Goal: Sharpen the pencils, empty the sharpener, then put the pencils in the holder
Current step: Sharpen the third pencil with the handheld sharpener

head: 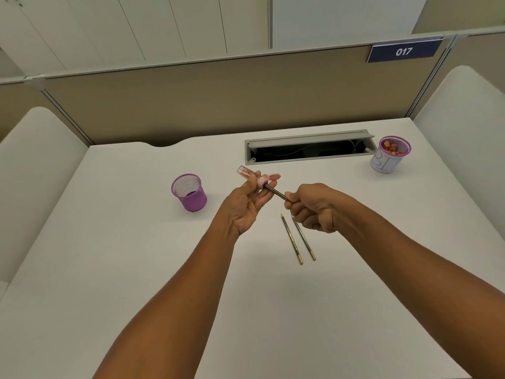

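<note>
L hand [247, 206] grip closed on pink sharpener [252, 177]; R hand [314, 207] grip closed on pencil [278, 193], tip in sharpener.

The tip of the dark, gold-banded pencil [278, 193] is hidden inside the pink-capped clear plastic sharpener [252, 177], and its back end inside the closed right hand [314, 207]. The second of two loose pencils [304, 237] starts under that hand. Both forearms are cut off by the bottom edge.

On bench [109, 269]: holder [189, 192] left of two pencils [297, 239]; cable tray [308, 149] behind pencils; shavings cup [389, 155] right of tray.
</note>
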Available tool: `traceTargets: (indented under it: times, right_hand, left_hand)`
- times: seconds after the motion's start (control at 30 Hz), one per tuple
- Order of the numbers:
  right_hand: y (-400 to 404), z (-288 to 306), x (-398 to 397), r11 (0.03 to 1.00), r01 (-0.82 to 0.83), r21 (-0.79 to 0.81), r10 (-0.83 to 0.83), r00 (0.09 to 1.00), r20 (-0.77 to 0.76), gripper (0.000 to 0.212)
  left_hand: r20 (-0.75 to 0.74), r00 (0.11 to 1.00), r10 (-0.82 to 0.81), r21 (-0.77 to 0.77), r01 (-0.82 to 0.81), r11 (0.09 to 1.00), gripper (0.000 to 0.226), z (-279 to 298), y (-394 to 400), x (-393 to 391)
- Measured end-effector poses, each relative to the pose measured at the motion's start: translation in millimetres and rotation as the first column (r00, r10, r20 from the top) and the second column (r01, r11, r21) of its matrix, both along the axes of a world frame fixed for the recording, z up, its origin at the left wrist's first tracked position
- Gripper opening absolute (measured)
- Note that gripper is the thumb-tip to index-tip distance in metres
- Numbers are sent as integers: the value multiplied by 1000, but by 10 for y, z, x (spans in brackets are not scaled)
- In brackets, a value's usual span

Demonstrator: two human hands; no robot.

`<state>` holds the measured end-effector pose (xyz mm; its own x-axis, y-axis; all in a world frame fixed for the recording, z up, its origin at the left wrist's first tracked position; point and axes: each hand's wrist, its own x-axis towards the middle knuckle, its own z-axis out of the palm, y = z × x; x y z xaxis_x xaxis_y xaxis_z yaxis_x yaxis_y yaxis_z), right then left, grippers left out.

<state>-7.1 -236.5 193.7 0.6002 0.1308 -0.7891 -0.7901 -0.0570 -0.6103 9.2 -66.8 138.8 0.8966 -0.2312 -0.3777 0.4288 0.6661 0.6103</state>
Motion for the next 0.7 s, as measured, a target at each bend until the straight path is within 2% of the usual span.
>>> traceTargets:
  times: [0.03, 0.07, 0.13, 0.2, 0.3, 0.4, 0.7]
  right_hand:
    - [-29, 3, 10, 1000, -9, 28, 10, 1000, -23, 35]
    - [-41, -5, 10, 999, -38, -9, 38, 999, -2, 35]
    - [-17, -45, -23, 965, -111, -237, 151, 975, 160, 36]
    - [-1, -99, -84, 878, -116, -464, 288, 903, 319, 38]
    - [-31, -213, -149, 788, -80, -610, 414, 802, 430, 42]
    - [-56, -284, -175, 789, -36, -614, 413, 770, 485, 42]
    - [-93, -485, -200, 836, 1, -548, 345, 776, 528, 25]
  left_hand:
    - [-2, 1000, -4, 5, 4, 1000, 25, 2, -4, -1]
    - [-7, 1000, -2, 11, 2, 1000, 24, 3, -14, -3]
    - [-27, 999, 25, 18, -25, 1000, 22, 2, -34, 10]
    - [-55, 995, 84, 17, -83, 996, 21, 2, -29, 42]
    - [-98, 983, 153, -2, -154, 988, 22, -7, 28, 93]
    - [-115, 980, 162, 3, -163, 987, 20, -11, 33, 95]
    - [-141, 977, 157, -77, -169, 983, 23, -4, 18, 84]
